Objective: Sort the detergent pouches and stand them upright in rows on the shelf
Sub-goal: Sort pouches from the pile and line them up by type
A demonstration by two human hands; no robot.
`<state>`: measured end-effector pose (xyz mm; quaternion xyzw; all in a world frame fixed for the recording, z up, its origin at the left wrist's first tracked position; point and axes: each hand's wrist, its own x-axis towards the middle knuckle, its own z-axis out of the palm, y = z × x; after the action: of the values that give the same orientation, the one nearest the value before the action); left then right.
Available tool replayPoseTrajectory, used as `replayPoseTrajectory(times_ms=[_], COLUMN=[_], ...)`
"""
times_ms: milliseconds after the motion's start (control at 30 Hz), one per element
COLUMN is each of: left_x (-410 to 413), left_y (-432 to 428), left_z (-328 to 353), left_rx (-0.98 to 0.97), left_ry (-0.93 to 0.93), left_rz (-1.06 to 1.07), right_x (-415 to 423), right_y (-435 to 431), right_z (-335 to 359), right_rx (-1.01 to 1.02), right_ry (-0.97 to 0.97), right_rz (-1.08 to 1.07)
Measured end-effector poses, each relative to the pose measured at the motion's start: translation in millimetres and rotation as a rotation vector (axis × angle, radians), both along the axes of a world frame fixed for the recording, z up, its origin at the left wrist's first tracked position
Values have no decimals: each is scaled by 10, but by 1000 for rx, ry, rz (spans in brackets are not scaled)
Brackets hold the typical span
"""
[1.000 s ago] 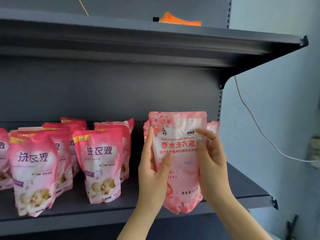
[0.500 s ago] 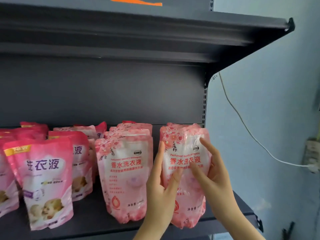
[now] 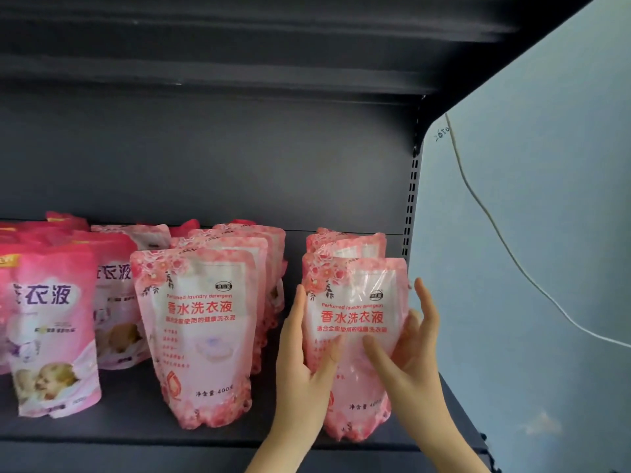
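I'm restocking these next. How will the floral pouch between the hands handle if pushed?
Probably floppy: the floral pouch shows wrinkled film, bulging low. Likely slippery, given its glossy sheen. It may tip if nudged; the left hand and right hand hold it on both sides.

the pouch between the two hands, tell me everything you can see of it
The pouch is a glossy soft-plastic stand-up bag, pink with a floral top corner, a pale translucent centre, red Chinese lettering and "Perfumed laundry detergent". It stands roughly upright at the front right end of the shelf, heading a row of like pouches. The left hand holds its left edge and the right hand its right, both thumbs across the front.
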<state>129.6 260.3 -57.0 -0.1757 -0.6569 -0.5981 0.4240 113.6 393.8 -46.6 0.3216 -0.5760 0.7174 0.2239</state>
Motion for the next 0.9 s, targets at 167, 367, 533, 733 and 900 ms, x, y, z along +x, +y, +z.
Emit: replayPoseTrajectory(times_ms=[167, 367, 533, 733, 900], left_x=[144, 144, 46, -89, 45], left_y=[-177, -243, -216, -274, -301], left_z=[-282, -423, -361, -282, -116], left_rx=[-199, -299, -290, -307, -317], left_ry=[-114, -250, -302, -311, -392], left_rz=[124, 28, 82, 115, 109], right_x=[40, 9, -114, -269, -295], right_y=[184, 311, 199, 128, 99], right_z=[-245, -321, -256, -195, -132], right_rx=[289, 516, 511, 544, 583], right_ry=[-51, -217, -265, -219, -247], right_rz=[-90, -69, -99, -105, -119])
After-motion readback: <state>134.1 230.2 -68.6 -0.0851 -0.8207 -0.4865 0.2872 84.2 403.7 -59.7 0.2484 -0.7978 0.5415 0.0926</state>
